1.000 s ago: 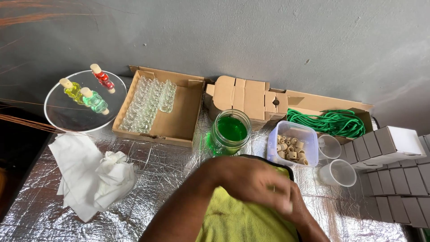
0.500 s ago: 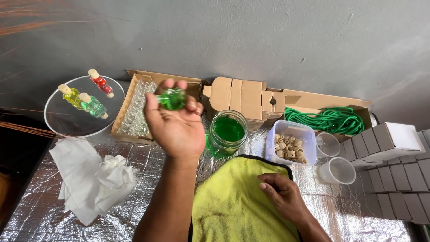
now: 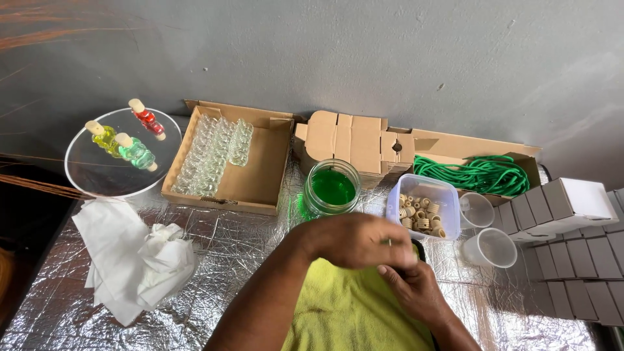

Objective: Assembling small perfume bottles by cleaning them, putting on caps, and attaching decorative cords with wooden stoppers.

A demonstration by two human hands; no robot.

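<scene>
Both hands meet over the yellow-green cloth, left hand curled knuckles-up on top of right hand, contents hidden so grasp unclear; glass jar of green liquid just beyond the left hand, nearer it.

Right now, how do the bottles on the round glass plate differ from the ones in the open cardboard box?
The bottles on the glass plate are filled with coloured liquid (red, yellow, pale green), while the boxed bottles look clear. The plate bottles carry pale stoppers; the boxed ones show none. The plate holds three lying loosely; the cardboard box holds many packed in rows. Both sets look like small glass bottles of similar size.
</scene>
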